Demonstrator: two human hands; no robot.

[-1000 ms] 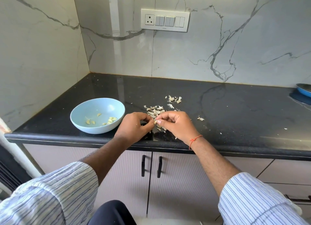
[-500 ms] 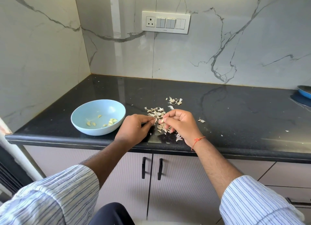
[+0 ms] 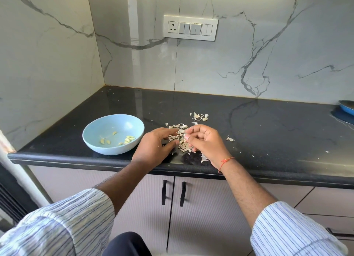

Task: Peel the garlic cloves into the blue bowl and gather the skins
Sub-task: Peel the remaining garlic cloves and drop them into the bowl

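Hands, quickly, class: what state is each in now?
Left hand: open, fingers over the skins.
Right hand: pinching a small pale piece.

Blue bowl (image 3: 99,138) with peeled cloves (image 3: 128,139) sits on black tabletop (image 3: 268,133). Right hand (image 3: 206,142) pinches a pale clove (image 3: 186,136) over the skins (image 3: 182,140). Left hand (image 3: 153,147) beside it, fingers loosely extended, touching skins.

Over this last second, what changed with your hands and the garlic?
The left hand let go of the clove and drew apart, fingers now relaxed over the skins. The right hand kept the clove pinched at its fingertips. The bowl and its peeled cloves stayed put.
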